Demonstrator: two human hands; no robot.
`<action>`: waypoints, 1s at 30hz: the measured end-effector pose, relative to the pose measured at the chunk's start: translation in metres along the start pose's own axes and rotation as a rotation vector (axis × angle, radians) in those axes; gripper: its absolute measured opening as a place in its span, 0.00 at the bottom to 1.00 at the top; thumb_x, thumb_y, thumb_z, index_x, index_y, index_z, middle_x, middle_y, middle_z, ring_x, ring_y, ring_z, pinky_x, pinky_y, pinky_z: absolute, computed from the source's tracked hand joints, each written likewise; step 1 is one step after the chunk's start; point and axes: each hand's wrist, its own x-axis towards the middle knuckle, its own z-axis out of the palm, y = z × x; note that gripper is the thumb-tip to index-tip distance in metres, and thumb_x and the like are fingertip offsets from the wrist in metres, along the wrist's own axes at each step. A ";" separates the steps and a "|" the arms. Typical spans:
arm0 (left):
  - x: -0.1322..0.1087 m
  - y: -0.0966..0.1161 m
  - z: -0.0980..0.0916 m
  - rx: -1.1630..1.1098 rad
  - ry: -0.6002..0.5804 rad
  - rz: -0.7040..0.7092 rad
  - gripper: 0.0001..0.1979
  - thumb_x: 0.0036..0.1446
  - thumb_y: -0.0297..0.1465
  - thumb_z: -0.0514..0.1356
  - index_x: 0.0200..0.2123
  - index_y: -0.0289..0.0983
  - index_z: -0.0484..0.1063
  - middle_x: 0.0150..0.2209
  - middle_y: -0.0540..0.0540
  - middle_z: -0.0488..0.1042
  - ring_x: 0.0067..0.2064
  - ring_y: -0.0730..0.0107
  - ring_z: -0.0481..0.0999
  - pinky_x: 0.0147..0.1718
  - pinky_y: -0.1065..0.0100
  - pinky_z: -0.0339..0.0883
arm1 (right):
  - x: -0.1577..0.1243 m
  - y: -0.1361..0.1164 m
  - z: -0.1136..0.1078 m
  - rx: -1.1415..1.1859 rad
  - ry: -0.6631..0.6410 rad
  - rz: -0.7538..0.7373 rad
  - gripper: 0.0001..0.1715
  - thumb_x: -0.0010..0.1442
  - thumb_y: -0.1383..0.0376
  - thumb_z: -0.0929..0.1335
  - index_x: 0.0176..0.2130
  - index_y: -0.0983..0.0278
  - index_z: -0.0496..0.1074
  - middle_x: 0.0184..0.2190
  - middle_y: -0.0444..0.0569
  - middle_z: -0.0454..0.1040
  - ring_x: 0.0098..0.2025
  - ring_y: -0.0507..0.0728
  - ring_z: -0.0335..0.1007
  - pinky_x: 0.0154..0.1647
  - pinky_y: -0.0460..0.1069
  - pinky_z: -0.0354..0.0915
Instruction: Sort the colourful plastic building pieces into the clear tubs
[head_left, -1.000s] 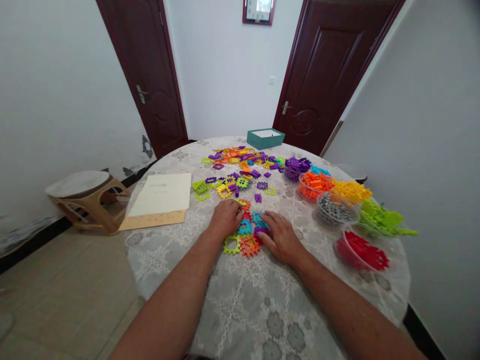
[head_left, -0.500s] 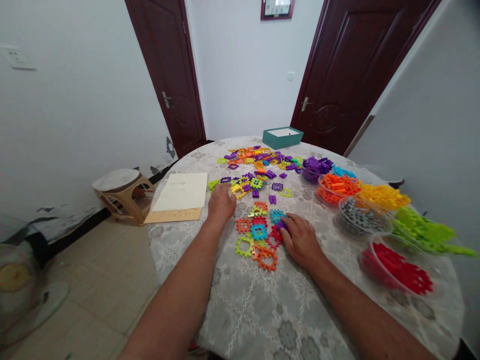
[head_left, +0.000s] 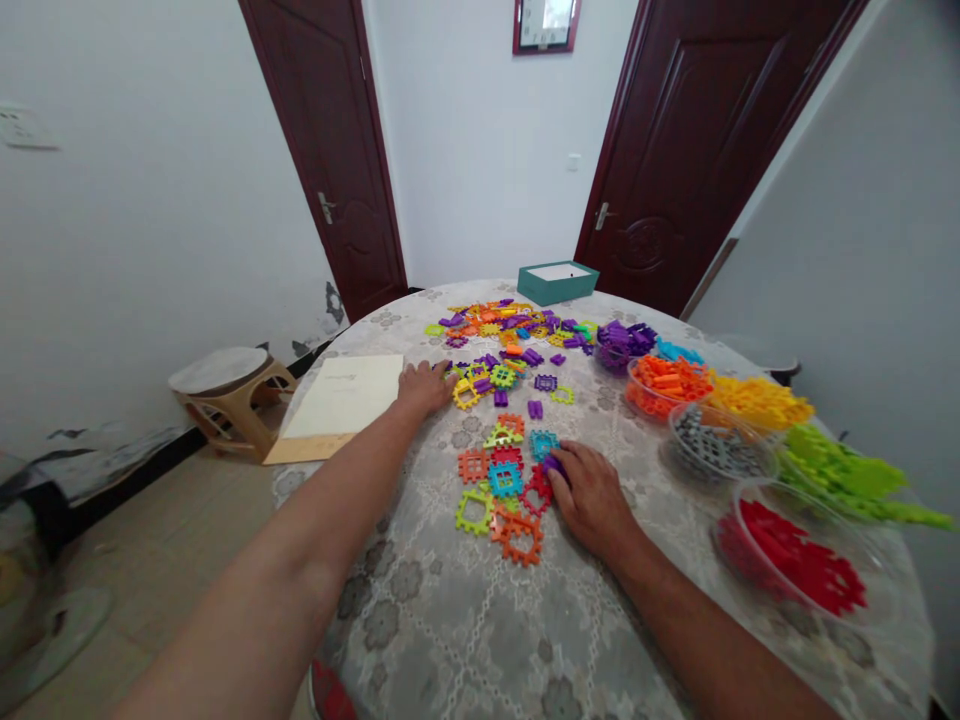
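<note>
My left hand [head_left: 426,388] reaches to the left end of a loose group of plastic building pieces, beside the notebook. Its fingers are bent down and closed, and whatever lies under them is hidden; a yellow gear-edged square [head_left: 466,394] is just right of it. My right hand [head_left: 592,488] rests on the table with thumb and fingers closed around a small purple piece [head_left: 553,465]. Touching or close to that hand are a blue square [head_left: 543,444] and a red square [head_left: 537,490]. Left of these lies a cluster with a middle blue square [head_left: 505,479], orange squares [head_left: 520,540] and a lime square [head_left: 474,511].
An open notebook [head_left: 360,385] lies at the left table edge. A mixed heap [head_left: 491,328] of pieces and a green box [head_left: 559,284] are at the back. Tubs of purple [head_left: 622,345], orange [head_left: 669,388], grey [head_left: 720,445] and red pieces [head_left: 799,555] line the right.
My left hand has moved left and slightly away from me, covering the spot where a lime piece lay. The right hand stays at the purple piece. The view has shifted a little.
</note>
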 end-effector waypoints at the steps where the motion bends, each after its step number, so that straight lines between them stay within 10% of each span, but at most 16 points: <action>1: 0.000 0.003 0.001 0.001 -0.009 0.005 0.32 0.70 0.53 0.46 0.71 0.48 0.64 0.66 0.35 0.69 0.66 0.40 0.67 0.63 0.41 0.60 | 0.000 0.000 0.000 0.002 -0.003 0.001 0.20 0.74 0.59 0.63 0.58 0.63 0.75 0.59 0.59 0.75 0.61 0.66 0.69 0.65 0.64 0.63; 15: -0.096 0.081 0.012 -0.076 0.039 0.324 0.26 0.72 0.51 0.48 0.67 0.55 0.68 0.67 0.38 0.68 0.69 0.40 0.63 0.62 0.31 0.57 | 0.006 -0.004 -0.003 0.002 -0.060 0.061 0.21 0.72 0.58 0.64 0.59 0.61 0.75 0.61 0.59 0.73 0.62 0.65 0.68 0.67 0.63 0.60; 30: -0.126 0.089 -0.014 -0.047 0.159 0.310 0.17 0.71 0.42 0.55 0.51 0.42 0.79 0.62 0.37 0.73 0.62 0.51 0.73 0.61 0.50 0.65 | 0.006 0.009 -0.017 -0.098 -0.057 0.268 0.20 0.68 0.66 0.64 0.55 0.61 0.77 0.60 0.58 0.75 0.61 0.65 0.69 0.65 0.60 0.58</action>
